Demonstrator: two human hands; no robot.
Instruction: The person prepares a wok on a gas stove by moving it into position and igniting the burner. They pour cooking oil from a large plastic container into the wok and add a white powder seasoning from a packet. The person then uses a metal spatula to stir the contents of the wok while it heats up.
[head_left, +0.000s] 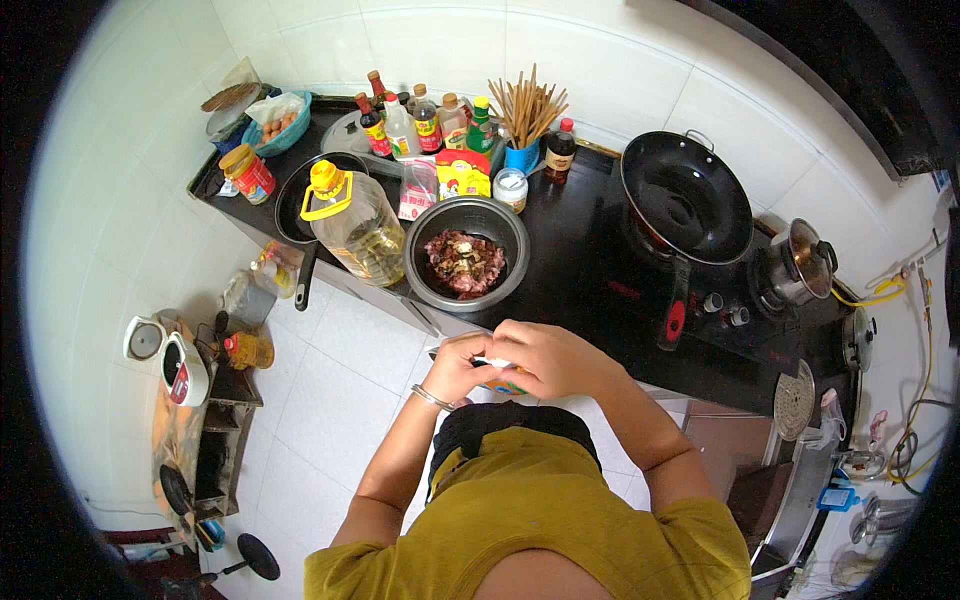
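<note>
Close in front of my body, both hands meet over a small colourful item with a white upper part (490,362); its kind is mostly hidden by the fingers. My left hand (456,368), with a bangle at the wrist, grips it from the left. The fingers of my right hand (548,358) curl over its top and pinch at the white part. Just beyond the hands, at the counter's front edge, stands a dark grey metal pot (418,268). Raw minced meat (462,268) lies in it, topped with pale and dark seasoning.
Beside the pot are a large oil bottle (365,235), a yellow seasoning bag (463,176) and a white-lidded jar (510,188). Behind stand sauce bottles (426,120) and chopsticks (528,108). A wok (685,200) and a steel saucepan (797,262) occupy the right, a frying pan (290,205) the left.
</note>
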